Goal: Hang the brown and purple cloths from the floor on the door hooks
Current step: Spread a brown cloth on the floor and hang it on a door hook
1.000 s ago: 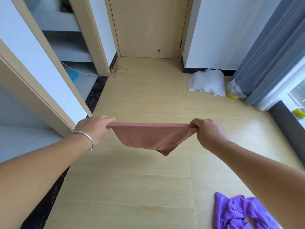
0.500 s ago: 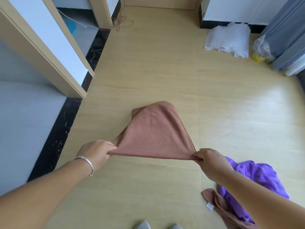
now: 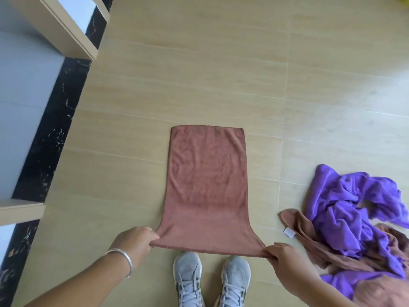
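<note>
- The brown cloth (image 3: 208, 187), lifted in the air a second ago, now lies flat on the floor (image 3: 199, 74), stretching away from both grips.
- The left hand (image 3: 135, 242) and right hand (image 3: 285, 260) each pinch a near corner.
- The purple cloth (image 3: 354, 207) lies crumpled just right of the right grip.
- Hanging, I think, has not begun; no hooks are visible.

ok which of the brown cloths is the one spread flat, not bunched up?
The brown cloth directly ahead of the shoes, its near corners pinched by the left hand and right hand. The other brown cloth lies crumpled, tangled with the purple cloth.
</note>
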Motion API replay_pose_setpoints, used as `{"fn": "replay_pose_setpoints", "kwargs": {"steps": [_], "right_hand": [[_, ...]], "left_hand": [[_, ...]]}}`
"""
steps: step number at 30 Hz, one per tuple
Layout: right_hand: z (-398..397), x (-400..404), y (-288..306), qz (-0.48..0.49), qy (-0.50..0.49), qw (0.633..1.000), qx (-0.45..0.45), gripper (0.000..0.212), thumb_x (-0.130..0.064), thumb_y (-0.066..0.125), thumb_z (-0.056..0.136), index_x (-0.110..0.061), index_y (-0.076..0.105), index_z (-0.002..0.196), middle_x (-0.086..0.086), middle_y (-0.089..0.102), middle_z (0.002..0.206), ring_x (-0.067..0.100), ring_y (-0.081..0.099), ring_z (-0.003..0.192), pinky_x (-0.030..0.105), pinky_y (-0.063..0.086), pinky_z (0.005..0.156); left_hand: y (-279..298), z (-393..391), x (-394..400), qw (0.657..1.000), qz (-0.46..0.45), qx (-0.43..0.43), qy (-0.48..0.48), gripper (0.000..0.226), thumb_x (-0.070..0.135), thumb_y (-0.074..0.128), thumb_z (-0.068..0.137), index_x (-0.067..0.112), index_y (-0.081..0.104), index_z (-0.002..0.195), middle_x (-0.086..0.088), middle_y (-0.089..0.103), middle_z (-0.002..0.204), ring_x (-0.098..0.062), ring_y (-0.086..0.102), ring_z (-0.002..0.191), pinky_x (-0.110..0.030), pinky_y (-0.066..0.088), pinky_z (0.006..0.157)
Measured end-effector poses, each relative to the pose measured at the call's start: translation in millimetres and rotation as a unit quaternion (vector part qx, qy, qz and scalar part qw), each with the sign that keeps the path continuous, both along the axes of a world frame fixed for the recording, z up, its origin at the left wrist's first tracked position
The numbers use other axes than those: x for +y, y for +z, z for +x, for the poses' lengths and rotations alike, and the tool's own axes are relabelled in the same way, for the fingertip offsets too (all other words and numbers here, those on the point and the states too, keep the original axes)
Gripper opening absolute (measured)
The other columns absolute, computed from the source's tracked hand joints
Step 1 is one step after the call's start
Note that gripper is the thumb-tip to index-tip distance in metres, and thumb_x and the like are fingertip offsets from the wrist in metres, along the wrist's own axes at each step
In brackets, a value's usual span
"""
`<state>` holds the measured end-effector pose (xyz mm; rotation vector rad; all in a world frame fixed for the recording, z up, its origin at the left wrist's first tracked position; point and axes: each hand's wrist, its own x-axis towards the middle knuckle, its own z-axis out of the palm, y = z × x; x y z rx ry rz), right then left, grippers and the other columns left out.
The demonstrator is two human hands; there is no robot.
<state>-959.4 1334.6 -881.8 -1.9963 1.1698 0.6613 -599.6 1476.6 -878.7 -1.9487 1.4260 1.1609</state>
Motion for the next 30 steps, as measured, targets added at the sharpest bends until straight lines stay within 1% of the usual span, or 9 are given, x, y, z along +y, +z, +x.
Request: {"fn": "replay_pose_setpoints", "kwargs": {"steps": [7, 13, 15, 18, 21, 23, 25, 27, 30], "right_hand": [[25, -44, -23, 0.001, -0.151, 0.988, 0.018, 0.021, -0.017, 0.058, 0.089, -0.033, 0.071, 0.088, -0.012, 0.070, 0.083, 0.009, 0.062, 0.081, 0.023, 0.043, 0.068], [84, -150, -68, -0.070, -0.239, 0.968, -0.034, 0.011, -0.021, 0.063, 0.085, -0.027, 0.072, 0.083, -0.001, 0.072, 0.086, 0.017, 0.058, 0.077, 0.026, 0.038, 0.065], [109, -189, -95, -0.106, -0.250, 0.961, -0.046, 0.016, -0.020, 0.061, 0.085, -0.024, 0.072, 0.097, 0.003, 0.072, 0.097, 0.021, 0.059, 0.082, 0.025, 0.036, 0.067], [141, -232, -143, -0.124, -0.294, 0.946, -0.050, 0.042, -0.018, 0.057, 0.088, -0.021, 0.054, 0.130, 0.007, 0.063, 0.121, 0.025, 0.060, 0.099, 0.026, 0.040, 0.074], [154, -219, -177, -0.120, -0.279, 0.952, -0.031, 0.054, -0.012, 0.053, 0.086, -0.022, 0.043, 0.138, 0.005, 0.051, 0.130, 0.019, 0.053, 0.088, 0.025, 0.041, 0.068], [148, -184, -193, -0.113, -0.208, 0.971, -0.003, 0.058, -0.008, 0.051, 0.084, -0.025, 0.042, 0.139, 0.002, 0.048, 0.132, 0.018, 0.054, 0.092, 0.027, 0.045, 0.065], [135, -143, -208, -0.105, -0.099, 0.989, 0.030, 0.062, -0.010, 0.051, 0.085, -0.027, 0.037, 0.142, 0.001, 0.042, 0.139, 0.022, 0.051, 0.114, 0.034, 0.049, 0.086], [120, -109, -220, -0.110, 0.017, 0.993, 0.047, 0.065, -0.016, 0.050, 0.088, -0.028, 0.027, 0.147, 0.000, 0.028, 0.152, 0.021, 0.031, 0.136, 0.036, 0.032, 0.108], [99, -76, -238, -0.130, 0.144, 0.980, 0.051, 0.072, -0.032, 0.046, 0.093, -0.024, 0.007, 0.153, 0.002, 0.005, 0.161, 0.020, 0.003, 0.147, 0.038, 0.011, 0.118]], "left_hand": [[-26, 19, -30, 0.937, -0.098, 0.037, 0.332, 0.025, 0.015, 0.075, 0.077, 0.035, 0.066, 0.065, 0.016, 0.069, 0.069, -0.007, 0.066, 0.072, -0.023, 0.049, 0.066], [-71, 77, -122, 0.891, -0.199, 0.044, 0.406, 0.021, 0.010, 0.074, 0.081, 0.028, 0.066, 0.076, -0.004, 0.074, 0.083, -0.019, 0.067, 0.077, -0.024, 0.043, 0.068], [-98, 98, -160, 0.887, -0.230, 0.037, 0.398, 0.017, 0.008, 0.072, 0.082, 0.021, 0.068, 0.091, -0.009, 0.074, 0.097, -0.020, 0.066, 0.084, -0.025, 0.044, 0.075], [-147, 120, -206, 0.900, -0.248, -0.024, 0.357, 0.051, 0.012, 0.070, 0.084, 0.017, 0.054, 0.131, -0.011, 0.060, 0.129, -0.027, 0.059, 0.112, -0.036, 0.046, 0.096], [-184, 107, -209, 0.911, -0.257, -0.088, 0.309, 0.062, 0.018, 0.064, 0.085, 0.021, 0.040, 0.142, -0.010, 0.048, 0.140, -0.032, 0.051, 0.122, -0.041, 0.043, 0.099], [-204, 79, -186, 0.925, -0.258, -0.087, 0.263, 0.061, 0.020, 0.061, 0.086, 0.021, 0.039, 0.143, -0.009, 0.045, 0.142, -0.033, 0.048, 0.124, -0.042, 0.043, 0.098], [-219, 47, -153, 0.948, -0.248, -0.071, 0.189, 0.064, 0.024, 0.060, 0.088, 0.021, 0.035, 0.147, -0.007, 0.039, 0.148, -0.029, 0.041, 0.131, -0.041, 0.039, 0.104], [-233, 19, -118, 0.967, -0.229, -0.070, 0.091, 0.068, 0.033, 0.056, 0.091, 0.025, 0.026, 0.151, -0.005, 0.027, 0.156, -0.025, 0.030, 0.140, -0.039, 0.028, 0.113], [-252, -9, -75, 0.974, -0.216, -0.049, -0.054, 0.074, 0.046, 0.051, 0.093, 0.029, 0.013, 0.154, -0.002, 0.011, 0.162, -0.019, 0.013, 0.147, -0.040, 0.010, 0.119]]}}
